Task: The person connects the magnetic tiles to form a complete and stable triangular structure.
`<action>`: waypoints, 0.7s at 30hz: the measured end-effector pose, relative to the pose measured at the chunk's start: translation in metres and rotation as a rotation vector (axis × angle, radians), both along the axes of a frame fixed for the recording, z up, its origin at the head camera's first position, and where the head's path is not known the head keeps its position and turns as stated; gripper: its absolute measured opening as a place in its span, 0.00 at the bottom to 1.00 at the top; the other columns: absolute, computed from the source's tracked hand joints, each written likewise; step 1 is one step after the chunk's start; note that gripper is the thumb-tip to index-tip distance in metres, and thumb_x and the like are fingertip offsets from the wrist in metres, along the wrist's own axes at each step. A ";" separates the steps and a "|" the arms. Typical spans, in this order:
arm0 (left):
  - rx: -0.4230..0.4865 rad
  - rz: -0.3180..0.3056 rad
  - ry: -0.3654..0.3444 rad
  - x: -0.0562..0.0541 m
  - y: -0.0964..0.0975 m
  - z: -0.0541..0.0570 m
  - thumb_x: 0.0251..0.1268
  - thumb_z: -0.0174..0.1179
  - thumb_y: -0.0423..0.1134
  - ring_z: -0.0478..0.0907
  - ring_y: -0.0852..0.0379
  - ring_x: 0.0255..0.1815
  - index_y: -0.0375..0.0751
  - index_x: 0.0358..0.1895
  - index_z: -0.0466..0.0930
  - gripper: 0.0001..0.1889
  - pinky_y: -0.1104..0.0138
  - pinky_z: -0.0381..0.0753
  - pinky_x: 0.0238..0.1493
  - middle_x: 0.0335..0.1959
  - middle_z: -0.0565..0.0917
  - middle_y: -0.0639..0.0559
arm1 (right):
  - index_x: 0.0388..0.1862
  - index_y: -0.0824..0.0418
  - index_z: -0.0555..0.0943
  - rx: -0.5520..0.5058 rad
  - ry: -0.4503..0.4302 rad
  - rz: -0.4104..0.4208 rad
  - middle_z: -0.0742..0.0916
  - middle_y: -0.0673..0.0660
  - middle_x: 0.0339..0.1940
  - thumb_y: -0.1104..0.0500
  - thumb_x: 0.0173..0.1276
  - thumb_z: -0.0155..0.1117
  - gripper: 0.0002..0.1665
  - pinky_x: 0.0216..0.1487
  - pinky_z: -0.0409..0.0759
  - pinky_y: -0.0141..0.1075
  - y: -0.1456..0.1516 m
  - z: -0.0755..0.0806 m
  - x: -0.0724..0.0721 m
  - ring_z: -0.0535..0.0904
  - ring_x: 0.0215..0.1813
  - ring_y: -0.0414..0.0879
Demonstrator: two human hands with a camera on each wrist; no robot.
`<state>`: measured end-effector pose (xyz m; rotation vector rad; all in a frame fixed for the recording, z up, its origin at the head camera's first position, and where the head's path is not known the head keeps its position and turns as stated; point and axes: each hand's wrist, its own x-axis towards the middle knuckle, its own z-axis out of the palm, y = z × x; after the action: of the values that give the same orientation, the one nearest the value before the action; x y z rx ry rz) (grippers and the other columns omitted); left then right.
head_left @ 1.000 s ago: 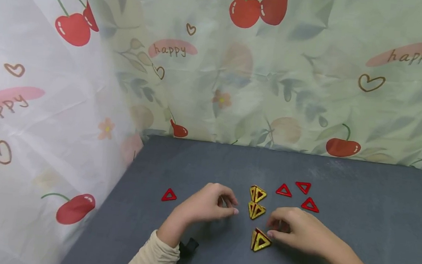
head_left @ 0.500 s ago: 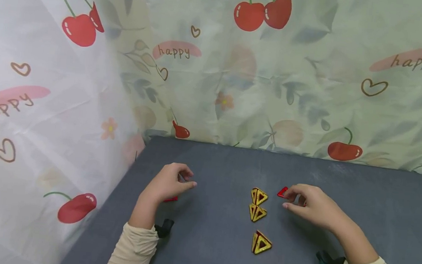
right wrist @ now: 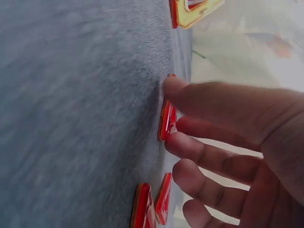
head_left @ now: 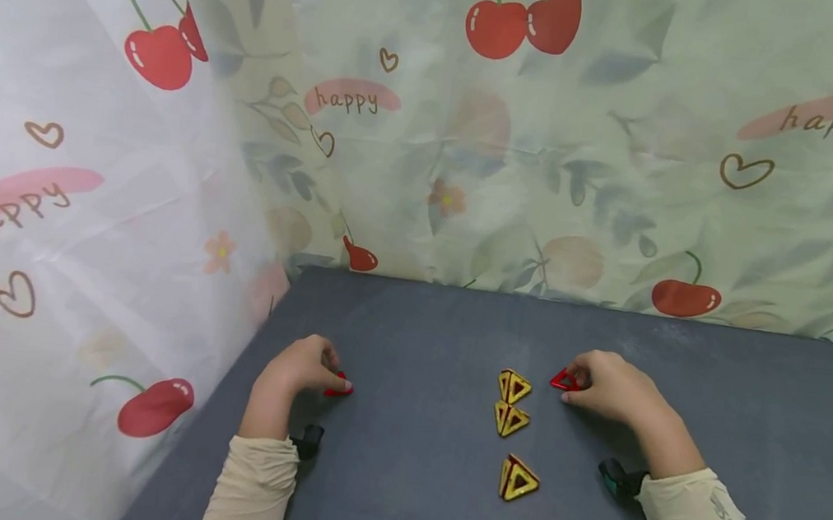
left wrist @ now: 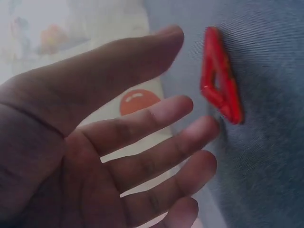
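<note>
Curtain (head_left: pixel 410 168) is reading "happy"; left hand (head_left: pixel 294 369) is spread, hovering near red triangle (left wrist: pixel 229 92); right hand (head_left: pixel 615 385) straddling second triangle (right wrist: pixel 167 118), pinch unclear.

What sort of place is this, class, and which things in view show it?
Probably a screened tabletop corner for play or filming, though the wider room is out of view. Clues: the dark grey table, creased cherry-print sheeting behind it, and small gold triangle pieces lying on it.

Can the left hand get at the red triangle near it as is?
Likely yes: the left hand has fingers spread next to the red triangle, with nothing visible between them.
</note>
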<state>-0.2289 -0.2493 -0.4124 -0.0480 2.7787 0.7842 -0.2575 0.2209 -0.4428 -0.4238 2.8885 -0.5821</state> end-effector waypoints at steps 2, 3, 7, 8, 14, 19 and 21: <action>-0.004 0.000 -0.006 -0.001 0.001 -0.004 0.57 0.80 0.39 0.82 0.51 0.35 0.35 0.47 0.84 0.19 0.57 0.81 0.39 0.41 0.86 0.45 | 0.53 0.62 0.88 0.006 -0.019 -0.020 0.86 0.53 0.36 0.52 0.64 0.81 0.22 0.34 0.77 0.42 -0.002 0.001 -0.002 0.79 0.34 0.45; -0.009 0.001 -0.003 -0.002 0.001 -0.006 0.57 0.79 0.37 0.81 0.51 0.35 0.35 0.46 0.85 0.17 0.58 0.81 0.38 0.40 0.86 0.45 | 0.53 0.63 0.88 0.006 -0.026 -0.027 0.86 0.53 0.36 0.53 0.64 0.81 0.23 0.34 0.77 0.42 -0.003 0.001 -0.003 0.79 0.34 0.46; -0.042 0.004 0.009 -0.005 0.006 -0.012 0.59 0.76 0.32 0.81 0.51 0.36 0.38 0.42 0.85 0.11 0.60 0.79 0.37 0.39 0.86 0.46 | 0.53 0.62 0.87 0.004 -0.048 -0.042 0.86 0.55 0.38 0.54 0.65 0.80 0.21 0.35 0.78 0.44 -0.005 0.004 -0.005 0.80 0.35 0.46; -0.052 0.003 0.014 -0.006 0.008 -0.013 0.59 0.76 0.32 0.80 0.51 0.36 0.38 0.41 0.85 0.10 0.60 0.79 0.37 0.39 0.85 0.46 | 0.53 0.62 0.87 0.003 -0.049 -0.044 0.86 0.55 0.38 0.54 0.65 0.80 0.20 0.36 0.79 0.44 -0.005 0.004 -0.005 0.80 0.36 0.46; -0.066 -0.011 0.038 -0.007 0.017 -0.017 0.58 0.76 0.32 0.81 0.51 0.34 0.39 0.39 0.86 0.09 0.59 0.79 0.36 0.36 0.86 0.47 | 0.54 0.62 0.87 -0.017 -0.041 -0.053 0.87 0.56 0.41 0.57 0.68 0.78 0.19 0.38 0.80 0.45 -0.004 0.000 -0.008 0.82 0.39 0.47; -0.068 -0.011 0.070 -0.006 0.022 -0.019 0.58 0.76 0.31 0.80 0.52 0.31 0.40 0.34 0.86 0.07 0.59 0.79 0.33 0.33 0.86 0.48 | 0.51 0.62 0.87 -0.010 -0.039 -0.064 0.87 0.55 0.38 0.56 0.68 0.78 0.17 0.37 0.80 0.46 -0.002 -0.001 -0.010 0.81 0.37 0.48; -0.068 -0.013 0.080 -0.007 0.022 -0.020 0.59 0.76 0.31 0.80 0.52 0.30 0.41 0.33 0.86 0.07 0.59 0.78 0.33 0.33 0.86 0.48 | 0.50 0.61 0.88 -0.004 -0.039 -0.066 0.86 0.55 0.37 0.56 0.68 0.77 0.15 0.37 0.80 0.46 -0.002 0.000 -0.011 0.81 0.36 0.47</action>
<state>-0.2355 -0.2269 -0.4325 -0.0108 2.8775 0.7034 -0.2683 0.2191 -0.4431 -0.3155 2.8738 -0.5989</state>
